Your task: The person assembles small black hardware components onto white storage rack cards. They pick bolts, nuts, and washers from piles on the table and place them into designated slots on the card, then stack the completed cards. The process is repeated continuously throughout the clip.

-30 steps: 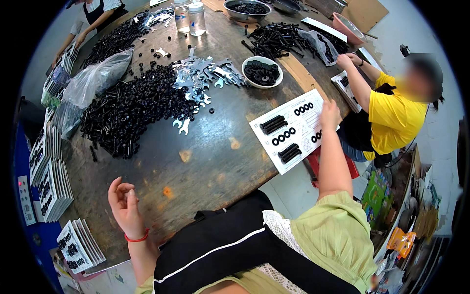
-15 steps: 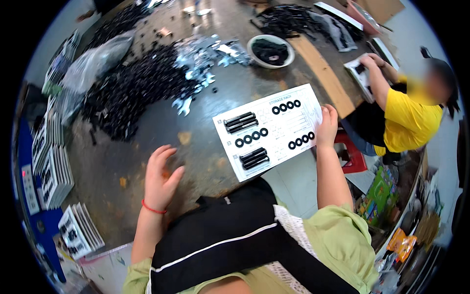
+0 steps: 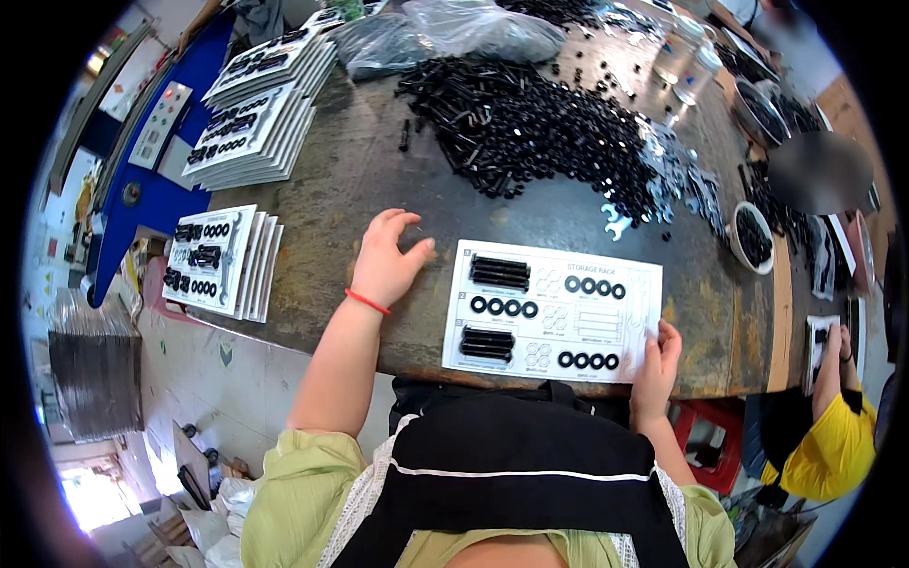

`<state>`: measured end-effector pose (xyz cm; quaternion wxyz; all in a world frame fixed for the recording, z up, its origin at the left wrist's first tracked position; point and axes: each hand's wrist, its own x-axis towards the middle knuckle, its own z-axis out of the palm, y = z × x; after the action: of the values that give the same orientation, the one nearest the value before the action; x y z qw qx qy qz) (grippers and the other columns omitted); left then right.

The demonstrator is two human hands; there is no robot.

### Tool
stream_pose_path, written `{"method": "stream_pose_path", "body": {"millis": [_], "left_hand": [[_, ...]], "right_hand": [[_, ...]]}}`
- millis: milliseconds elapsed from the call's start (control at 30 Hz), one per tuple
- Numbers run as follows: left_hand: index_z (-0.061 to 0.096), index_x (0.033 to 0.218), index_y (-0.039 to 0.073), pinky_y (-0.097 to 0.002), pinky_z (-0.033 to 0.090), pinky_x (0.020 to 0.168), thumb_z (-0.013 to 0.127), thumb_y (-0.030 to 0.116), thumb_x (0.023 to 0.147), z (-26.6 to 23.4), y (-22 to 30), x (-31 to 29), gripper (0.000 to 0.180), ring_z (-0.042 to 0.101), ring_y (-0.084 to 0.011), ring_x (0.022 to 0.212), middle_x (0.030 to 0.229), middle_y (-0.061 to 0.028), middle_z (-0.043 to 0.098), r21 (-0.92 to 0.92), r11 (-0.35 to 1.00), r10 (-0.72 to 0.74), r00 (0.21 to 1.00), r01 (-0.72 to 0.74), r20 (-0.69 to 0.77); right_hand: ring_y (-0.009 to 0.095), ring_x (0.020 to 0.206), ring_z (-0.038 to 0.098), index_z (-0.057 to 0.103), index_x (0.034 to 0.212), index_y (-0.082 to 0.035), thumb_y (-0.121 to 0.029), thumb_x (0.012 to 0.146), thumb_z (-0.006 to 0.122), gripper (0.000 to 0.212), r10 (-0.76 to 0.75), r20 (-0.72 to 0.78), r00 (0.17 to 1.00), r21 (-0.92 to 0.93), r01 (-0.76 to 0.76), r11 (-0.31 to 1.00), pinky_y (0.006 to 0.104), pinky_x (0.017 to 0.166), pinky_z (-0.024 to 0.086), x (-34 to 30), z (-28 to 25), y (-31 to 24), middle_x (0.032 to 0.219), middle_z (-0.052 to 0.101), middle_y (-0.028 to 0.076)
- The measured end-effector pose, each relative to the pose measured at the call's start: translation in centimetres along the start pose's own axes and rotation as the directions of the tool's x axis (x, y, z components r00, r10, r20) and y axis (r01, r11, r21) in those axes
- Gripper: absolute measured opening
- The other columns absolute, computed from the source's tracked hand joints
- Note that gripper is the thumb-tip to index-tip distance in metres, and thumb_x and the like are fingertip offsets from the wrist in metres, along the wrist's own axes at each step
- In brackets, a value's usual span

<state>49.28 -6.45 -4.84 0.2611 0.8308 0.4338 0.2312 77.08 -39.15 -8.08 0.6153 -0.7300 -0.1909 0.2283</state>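
Note:
A white printed card [image 3: 615, 281] lies in front of me at the table's near edge, with black bolts [image 3: 500, 273] and black rings [image 3: 505, 306] set in groups on it. Several outlined places on the card are bare. At its lower right edge, my right hand [image 3: 655, 367] grips the card, thumb on top. My left hand [image 3: 390, 254], with a red band at the wrist, hovers over the table left of the card, fingers apart and holding nothing. Beyond the card spreads a heap of black bolts and nuts [image 3: 530, 123]. Silver wrenches [image 3: 696, 194] lie at the heap's right end.
Stacks of filled cards [image 3: 248, 133] stand at the left, with a smaller stack [image 3: 237, 260] nearer. Clear plastic bags [image 3: 454, 33] lie behind the heap. A white bowl of black parts [image 3: 753, 237] sits at right. A co-worker in a yellow top [image 3: 833, 445] handles a white card.
My view has swung left, bringing the card stacks further into sight. The card now sits flatter and straighter before me, my right hand still on it. My left hand stays empty.

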Motion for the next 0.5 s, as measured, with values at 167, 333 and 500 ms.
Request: {"method": "stream_pose_path", "body": {"millis": [167, 333, 500], "left_hand": [[0.065, 0.114, 0.005, -0.0406, 0.043, 0.104, 0.072, 0.026, 0.081, -0.9, -4.2, 6.0, 0.04, 0.053, -0.0343, 0.121, 0.125, -0.0172, 0.058, 0.068, 0.998, -0.012, 0.994, 0.02, -0.105], [0.063, 0.12, 0.008, -0.0396, 0.045, 0.101, 0.069, 0.019, 0.081, 1.0, -3.1, 15.0, 0.042, 0.054, -0.0323, 0.119, 0.125, -0.0151, 0.058, 0.14, 0.983, 0.14, 0.976, -0.118, -0.165], [0.058, 0.129, 0.023, -0.0426, 0.049, 0.098, 0.055, 0.009, 0.088, 3.4, -1.7, 22.8, 0.044, 0.056, -0.033, 0.118, 0.13, -0.0146, 0.053, 0.444, 0.89, 0.112, 0.994, -0.102, 0.004]], "right_hand": [[0.019, 0.114, 0.05, 0.041, 0.133, 0.004, -0.007, 0.098, 0.043, 0.037, -0.017, 0.155, 0.988, -0.035, 0.023, 0.999, 0.0339, 0.103, 0.038, -1.2, 3.3, -1.1, 0.128, 0.051, 0.014], [0.018, 0.109, 0.051, 0.043, 0.132, 0.001, -0.004, 0.096, 0.047, 0.037, -0.078, 0.156, 0.985, -0.169, 0.104, 0.98, 0.0327, 0.101, 0.039, 1.6, 2.3, -0.8, 0.124, 0.055, 0.013], [0.021, 0.1, 0.053, 0.053, 0.121, 0.001, -0.004, 0.091, 0.055, 0.03, -0.283, -0.038, 0.958, -0.423, 0.241, 0.873, 0.0342, 0.089, 0.044, 6.3, -0.4, 2.0, 0.114, 0.056, 0.012]]}}
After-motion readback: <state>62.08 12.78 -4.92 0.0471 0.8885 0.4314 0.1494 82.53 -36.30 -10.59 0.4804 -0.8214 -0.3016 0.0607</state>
